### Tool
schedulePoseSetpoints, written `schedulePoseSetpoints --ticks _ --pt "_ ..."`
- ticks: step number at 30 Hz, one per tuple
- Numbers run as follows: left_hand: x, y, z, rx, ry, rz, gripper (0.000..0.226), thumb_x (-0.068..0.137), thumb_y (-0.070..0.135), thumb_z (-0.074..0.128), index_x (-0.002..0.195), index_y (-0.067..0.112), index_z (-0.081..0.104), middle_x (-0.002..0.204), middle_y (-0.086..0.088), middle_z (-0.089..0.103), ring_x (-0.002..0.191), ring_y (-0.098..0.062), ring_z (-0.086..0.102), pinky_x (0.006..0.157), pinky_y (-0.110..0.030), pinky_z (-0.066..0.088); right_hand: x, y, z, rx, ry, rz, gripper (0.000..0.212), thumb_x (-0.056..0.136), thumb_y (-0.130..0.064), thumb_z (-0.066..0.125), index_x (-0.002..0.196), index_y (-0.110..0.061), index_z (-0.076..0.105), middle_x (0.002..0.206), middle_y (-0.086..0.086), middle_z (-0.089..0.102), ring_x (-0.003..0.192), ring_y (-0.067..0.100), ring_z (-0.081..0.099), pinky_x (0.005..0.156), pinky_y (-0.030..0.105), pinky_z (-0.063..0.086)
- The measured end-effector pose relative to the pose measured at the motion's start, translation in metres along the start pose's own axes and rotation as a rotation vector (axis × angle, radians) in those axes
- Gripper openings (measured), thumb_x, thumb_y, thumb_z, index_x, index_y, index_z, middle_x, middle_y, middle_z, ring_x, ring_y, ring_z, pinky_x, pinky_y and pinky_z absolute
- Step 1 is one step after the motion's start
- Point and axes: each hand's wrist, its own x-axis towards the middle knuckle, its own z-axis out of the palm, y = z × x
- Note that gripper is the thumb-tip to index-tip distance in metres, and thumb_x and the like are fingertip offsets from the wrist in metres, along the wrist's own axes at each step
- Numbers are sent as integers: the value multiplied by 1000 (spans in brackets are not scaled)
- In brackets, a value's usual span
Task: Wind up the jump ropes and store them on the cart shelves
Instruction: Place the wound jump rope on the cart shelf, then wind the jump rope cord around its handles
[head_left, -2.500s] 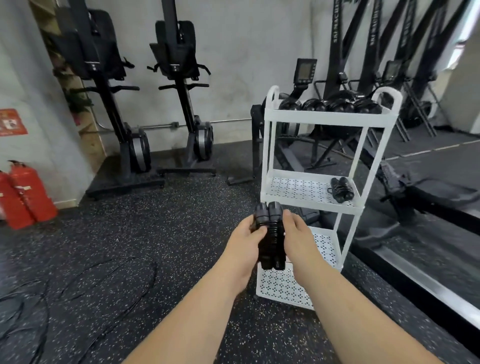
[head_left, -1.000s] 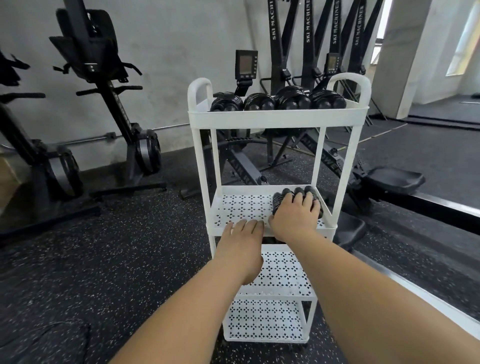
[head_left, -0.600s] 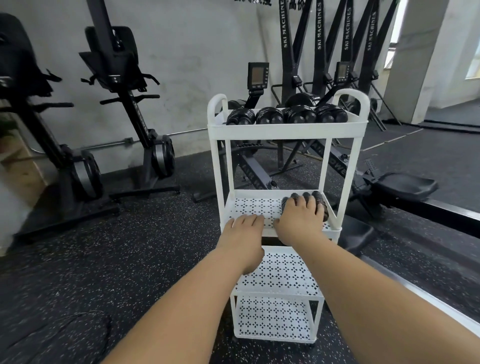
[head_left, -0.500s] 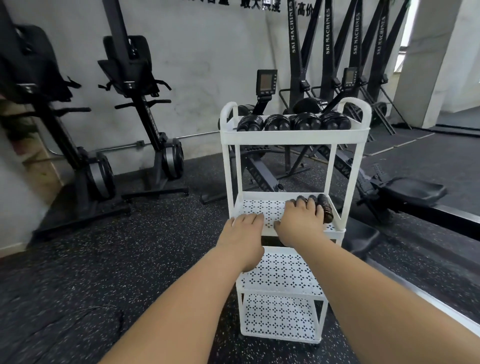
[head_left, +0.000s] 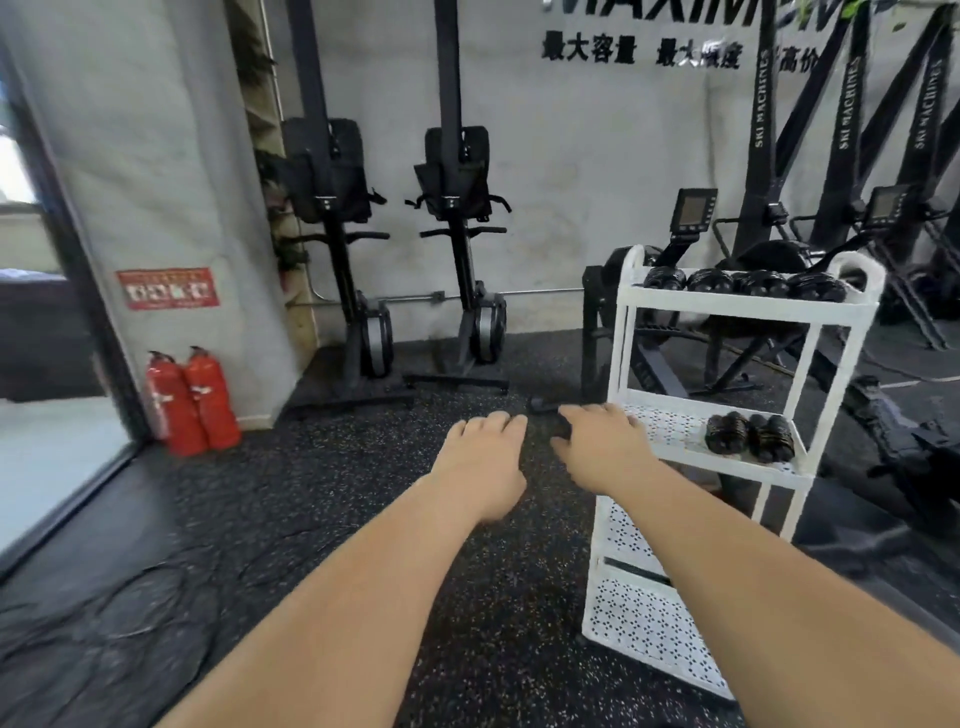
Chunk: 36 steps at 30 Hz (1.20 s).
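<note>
Left hand (head_left: 485, 457) and right hand (head_left: 605, 452) are wide, empty; ropes (head_left: 748, 436) lie on cart (head_left: 748, 306) at 3 o'clock. Next, probably fetch another.

White cart (head_left: 649, 623) on a speckled rubber floor (head_left: 311, 493): four wound ropes (head_left: 737, 283) line its top shelf (head_left: 748, 307), two bundles (head_left: 748, 439) the middle shelf (head_left: 670, 431).

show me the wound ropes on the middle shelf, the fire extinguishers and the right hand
wound ropes on the middle shelf (head_left: 724, 435): head view, left bundle
fire extinguishers (head_left: 210, 400): head view, right cylinder's body
right hand (head_left: 605, 448): head view, back of hand
</note>
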Motion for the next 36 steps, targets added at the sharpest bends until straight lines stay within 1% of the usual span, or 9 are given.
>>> schedulePoseSetpoints --ticks 3,11,16,21,29,36 --pt "-49 -38 -4 27 3 -80 81 105 40 56 170 18 14 174 -10 22 157 -33 29 128 -51 26 -19 -51 -2 -4 -30 -108 63 106 -56 48 161 -28 39 157 6 51 148 32 41 121 53 36" --pt "-172 -145 3 40 -53 -303 80 107 49 54 170 20 15 174 -11 23 157 -37 29 129 -53 25 -67 -189 11 -40 -147 -357 67 104 -59 53 163 -31 36 164 3 44 153 31 35 124 53 32" --pt "-233 -208 25 28 -91 -405 79 106 50 54 170 21 17 173 -10 24 156 -37 31 128 -54 26 -83 -265 41 -60 -236 -450 69 104 -58 54 164 -32 33 164 4 43 154 31 33 125 53 31" --pt "-284 -266 60 -34 -119 -502 78 105 50 55 169 22 20 171 -10 28 155 -37 33 127 -54 27 -94 -335 82 -87 -309 -531 70 104 -58 55 164 -33 33 163 3 43 153 30 33 123 53 33" --pt "-335 -322 128 -131 -188 -624 73 104 46 57 166 23 26 167 -9 35 151 -37 38 125 -52 30 -99 -411 155 -113 -418 -657 67 104 -56 55 164 -33 34 162 1 45 152 28 34 121 50 37" --pt "-369 -377 203 -223 -313 -755 69 105 32 57 166 23 27 167 -8 34 150 -37 39 125 -53 32 -94 -455 230 -149 -579 -758 67 106 -53 54 165 -31 31 164 0 42 153 27 32 121 50 37"
